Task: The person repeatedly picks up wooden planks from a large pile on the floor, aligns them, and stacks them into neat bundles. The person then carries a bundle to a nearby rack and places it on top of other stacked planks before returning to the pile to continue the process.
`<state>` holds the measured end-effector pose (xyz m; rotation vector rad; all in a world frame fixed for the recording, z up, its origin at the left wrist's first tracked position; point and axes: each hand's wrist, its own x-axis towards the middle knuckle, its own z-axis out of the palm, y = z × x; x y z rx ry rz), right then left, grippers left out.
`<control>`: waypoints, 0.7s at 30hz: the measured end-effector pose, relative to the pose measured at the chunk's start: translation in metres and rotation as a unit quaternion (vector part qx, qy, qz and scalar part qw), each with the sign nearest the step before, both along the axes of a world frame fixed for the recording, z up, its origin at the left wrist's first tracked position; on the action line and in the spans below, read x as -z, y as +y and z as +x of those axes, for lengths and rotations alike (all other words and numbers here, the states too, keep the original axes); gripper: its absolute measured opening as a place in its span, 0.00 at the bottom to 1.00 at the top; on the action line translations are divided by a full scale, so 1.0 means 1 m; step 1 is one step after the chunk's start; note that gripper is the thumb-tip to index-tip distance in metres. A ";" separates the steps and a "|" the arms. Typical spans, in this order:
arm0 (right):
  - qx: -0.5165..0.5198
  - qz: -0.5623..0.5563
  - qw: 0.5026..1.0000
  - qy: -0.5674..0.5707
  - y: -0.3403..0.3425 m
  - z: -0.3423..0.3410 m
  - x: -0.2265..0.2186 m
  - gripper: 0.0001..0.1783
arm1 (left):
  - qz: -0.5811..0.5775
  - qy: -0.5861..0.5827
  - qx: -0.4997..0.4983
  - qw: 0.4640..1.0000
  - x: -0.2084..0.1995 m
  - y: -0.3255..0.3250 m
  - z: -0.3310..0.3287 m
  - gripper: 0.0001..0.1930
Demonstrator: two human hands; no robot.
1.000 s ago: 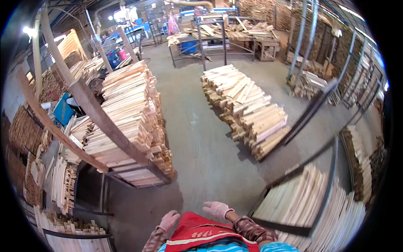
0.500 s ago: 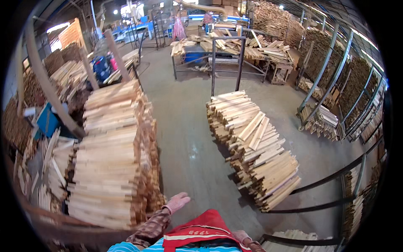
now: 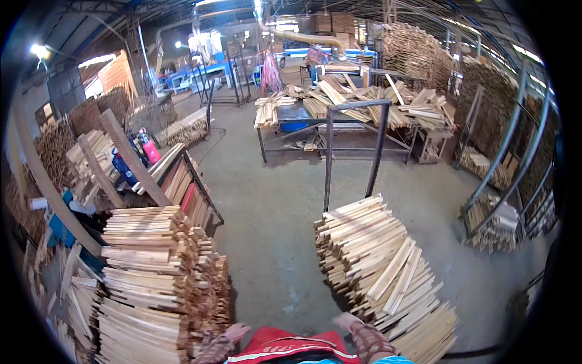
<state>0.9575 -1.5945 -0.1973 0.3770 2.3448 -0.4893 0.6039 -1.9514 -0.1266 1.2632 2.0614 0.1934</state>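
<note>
My left hand (image 3: 236, 332), in what looks like a pinkish glove below a plaid sleeve, hangs beside the left stack of wooden strips (image 3: 142, 276). It holds nothing, and its fingers look loosely stretched. To the right of the red apron (image 3: 291, 341), my right hand (image 3: 346, 321) hovers near the right stack of wooden strips (image 3: 357, 233). That hand is small in view but appears empty with loose fingers. Two loose strips (image 3: 391, 267) lie at a slant on top of the right stack.
A concrete aisle (image 3: 276, 242) runs between the stacks. A black metal frame (image 3: 327, 158) rises behind the right stack. Further back stands a workbench (image 3: 291, 115) heaped with wood. Posts (image 3: 136, 161) lean at the left, and metal racks (image 3: 509, 145) stand at the right.
My view has tilted up and moved forward along the aisle, so the stacks sit lower and nearer. My left hand has drawn in toward the apron; my right hand has come further into view.
</note>
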 end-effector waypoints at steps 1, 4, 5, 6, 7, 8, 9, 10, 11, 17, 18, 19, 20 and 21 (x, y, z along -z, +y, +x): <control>0.246 -0.079 0.964 0.066 0.021 -0.064 -0.052 0.20 | -0.014 0.063 0.082 0.995 0.019 -0.033 -0.012 0.17; 0.213 -0.058 0.945 0.242 0.140 -0.163 -0.030 0.27 | -0.115 -0.079 -0.231 0.963 0.030 0.034 -0.050 0.16; 0.210 -0.098 0.932 0.277 0.153 -0.222 -0.059 0.28 | -0.132 -0.082 -0.274 0.949 0.025 0.036 -0.067 0.16; 0.220 -0.122 0.924 0.286 0.167 -0.265 -0.078 0.27 | -0.144 -0.087 -0.303 0.938 0.022 0.048 -0.084 0.15; 0.231 -0.145 0.915 0.298 0.180 -0.307 -0.094 0.27 | -0.152 -0.086 -0.313 0.933 0.022 0.063 -0.104 0.15; 0.246 -0.163 0.904 0.310 0.196 -0.342 -0.099 0.27 | -0.158 -0.085 -0.314 0.932 0.024 0.083 -0.128 0.15; 0.196 -0.169 0.916 0.308 0.223 -0.369 -0.086 0.27 | -0.157 -0.087 -0.305 0.935 0.031 0.114 -0.152 0.15; 0.149 -0.174 0.925 0.303 0.250 -0.396 -0.070 0.27 | -0.157 -0.086 -0.289 0.940 0.037 0.146 -0.182 0.14; 0.097 -0.180 0.933 0.297 0.275 -0.419 -0.053 0.27 | -0.156 -0.081 -0.273 0.946 0.043 0.177 -0.212 0.14; 0.200 -0.133 0.967 0.085 0.370 -0.523 -0.032 0.31 | -0.069 0.109 0.046 0.991 0.064 0.360 -0.431 0.13; 0.234 -0.152 0.958 0.074 0.387 -0.537 -0.030 0.31 | -0.034 0.133 0.039 0.990 0.060 0.403 -0.471 0.13; 0.272 -0.169 0.945 0.061 0.407 -0.549 -0.028 0.32 | -0.008 0.081 -0.096 0.992 0.045 0.465 -0.496 0.15; 0.282 -0.178 0.939 0.081 0.429 -0.547 -0.027 0.33 | 0.038 0.019 -0.219 0.975 0.006 0.549 -0.507 0.17; 0.298 -0.171 0.936 0.070 0.447 -0.560 -0.025 0.33 | 0.048 0.001 -0.202 0.978 -0.030 0.616 -0.526 0.22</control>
